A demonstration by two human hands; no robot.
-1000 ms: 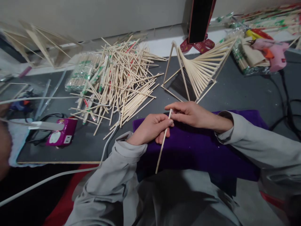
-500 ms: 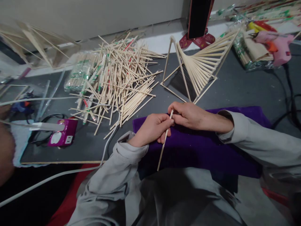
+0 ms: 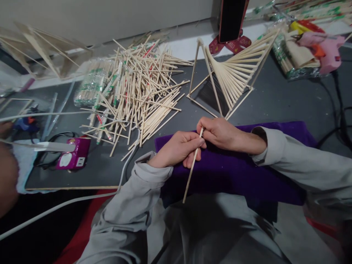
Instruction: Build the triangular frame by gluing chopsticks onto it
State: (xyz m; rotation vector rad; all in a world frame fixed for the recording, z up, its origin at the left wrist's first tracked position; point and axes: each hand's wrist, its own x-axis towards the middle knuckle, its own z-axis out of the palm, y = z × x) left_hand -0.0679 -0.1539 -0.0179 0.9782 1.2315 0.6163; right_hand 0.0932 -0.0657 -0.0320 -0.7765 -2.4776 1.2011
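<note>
Between my two hands slants a thin wooden chopstick (image 3: 189, 179), its lower end pointing toward my lap. My left hand (image 3: 181, 148) is closed around its middle, thumb on top. The fingers of my right hand (image 3: 217, 134) pinch its upper end, touching the left fingertips. Both hands are above a purple cloth (image 3: 220, 176) at the table's front edge. Just beyond them stands a frame of sticks (image 3: 231, 80) with a fanned, twisted row of chopsticks. A large heap of loose chopsticks (image 3: 143, 88) lies to the left.
Wrapped chopsticks (image 3: 93, 82) lie beside the heap. At the left sit a magenta power socket (image 3: 74, 156) and white cables (image 3: 68, 203). A pink glue gun (image 3: 324, 51) rests at the right, a phone (image 3: 233, 20) stands at the back. Part of another person's arm (image 3: 8, 168) shows at far left.
Both hands keep the same hold on the chopstick, with only slight finger movement. The whole view has shifted a little; the arm at far left has moved slightly.
</note>
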